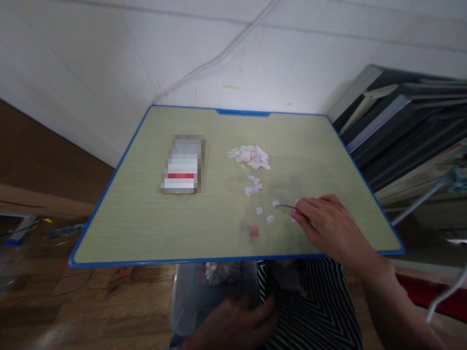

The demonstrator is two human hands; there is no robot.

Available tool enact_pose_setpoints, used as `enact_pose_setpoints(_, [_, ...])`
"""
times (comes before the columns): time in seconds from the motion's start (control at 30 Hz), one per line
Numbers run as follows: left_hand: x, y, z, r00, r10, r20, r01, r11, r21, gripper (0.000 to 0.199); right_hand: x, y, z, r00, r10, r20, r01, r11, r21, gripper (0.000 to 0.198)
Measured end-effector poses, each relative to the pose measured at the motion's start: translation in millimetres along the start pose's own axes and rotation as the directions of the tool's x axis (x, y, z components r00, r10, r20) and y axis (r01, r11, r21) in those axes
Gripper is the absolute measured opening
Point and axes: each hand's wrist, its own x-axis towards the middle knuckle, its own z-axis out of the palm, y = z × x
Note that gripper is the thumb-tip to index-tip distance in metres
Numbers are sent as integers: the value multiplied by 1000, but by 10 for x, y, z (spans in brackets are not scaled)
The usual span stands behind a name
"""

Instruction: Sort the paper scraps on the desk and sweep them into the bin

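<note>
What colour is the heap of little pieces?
Mostly white; the heap shows best in the head view.

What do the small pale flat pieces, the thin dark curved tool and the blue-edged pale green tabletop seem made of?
Small pale flat pieces: likely matte paper, thin, without shine.
Thin dark curved tool in the right hand: perhaps metal, being so slim; finish unclear.
Blue-edged pale green tabletop: probably satin laminate, faintly streaked.

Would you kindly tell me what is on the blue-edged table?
On the table: a pixelated rectangular item, a pile of white pieces, loose pieces and a reddish patch. The right hand, holding a thin tool, hides whatever lies beneath.
</note>
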Motion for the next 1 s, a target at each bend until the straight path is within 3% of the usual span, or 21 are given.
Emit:
enact_pose_setpoints(0.1, [-3, -1, -14, 1000, 5, 4, -5, 1000, -6, 38, -53, -39, 3, 998, -39, 42, 35, 996, 81, 25])
enact_pose_setpoints(0.23, [0, -13, -23, 999, 19, 29, -19, 1000, -1, 39, -29, -54, -1, 998, 59, -2, -59, 998, 20, 27])
enact_pose_setpoints(0.43, [-6, -14, 13, 1000, 7, 3, -7, 1000, 22, 37, 145, -180, 84, 999, -4, -33, 7, 996, 84, 27])
enact_pose_setpoints(0.7, [4, -8, -41, 1000, -1, 2, 1, 1000, -11, 35, 26, 61, 47, 994, 105, 32, -107, 993, 57, 28])
enact_pose_setpoints(0.87, [14, -14, -54, 1000, 8, 28, -8, 1000, -3, 36, 64, -148, 107, 973, 182, -139, -150, 965, 213, 25])
enact_pose_setpoints(1.0, [-1, -6, 17, 1000, 1, -18, -1, 1000, 17, 35, 180, -313, 317, 972, 179, -153, -139, 960, 241, 25])
